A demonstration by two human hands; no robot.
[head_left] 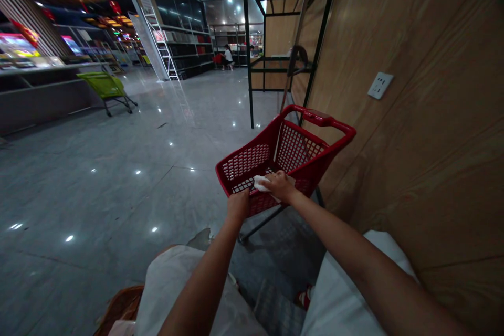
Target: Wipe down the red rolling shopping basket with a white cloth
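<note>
A red plastic shopping cart (246, 160) with lattice sides stands in front of my knees, its handle on the far right side. My left hand (239, 203) is closed around the near corner of the basket rim. Just right of it, my right hand (279, 186) presses a white cloth (260, 184) against the near rim. Part of the cloth sticks out past the fingers on the left, and some shows below the hand. The palm side of both hands is hidden.
A wood-panelled wall (413, 157) with a socket (380, 85) runs along the right. Behind the cart stands a dark metal frame (251, 73) with a pole leaning on it. A green cart (103, 84), a ladder (163, 47) and a crouching person (228, 56) are farther back.
</note>
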